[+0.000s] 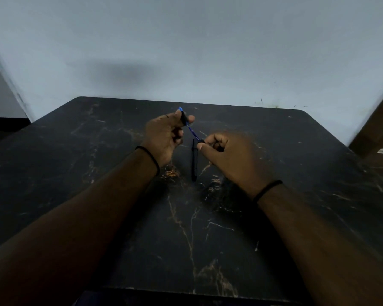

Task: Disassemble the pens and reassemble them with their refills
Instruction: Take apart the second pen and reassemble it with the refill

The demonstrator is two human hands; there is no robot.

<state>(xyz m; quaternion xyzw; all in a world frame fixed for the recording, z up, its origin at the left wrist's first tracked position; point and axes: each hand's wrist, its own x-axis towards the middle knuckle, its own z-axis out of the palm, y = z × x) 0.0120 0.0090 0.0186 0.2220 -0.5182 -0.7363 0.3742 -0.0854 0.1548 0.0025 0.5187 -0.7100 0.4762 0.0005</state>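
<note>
Here the left hand [164, 138] pinches a pen barrel [183, 117], the right hand [226, 153] grips its blue refill [192, 131], above another pen [194, 161] on the table [75, 173].

table [75, 195] — bare left, right, near | only obstacle — black pen [194, 162] lying between both wrists

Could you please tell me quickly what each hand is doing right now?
Left hand: closed on the black pen barrel with the blue end.
Right hand: pinching the small dark tip piece at the blue refill's lower end.
</note>
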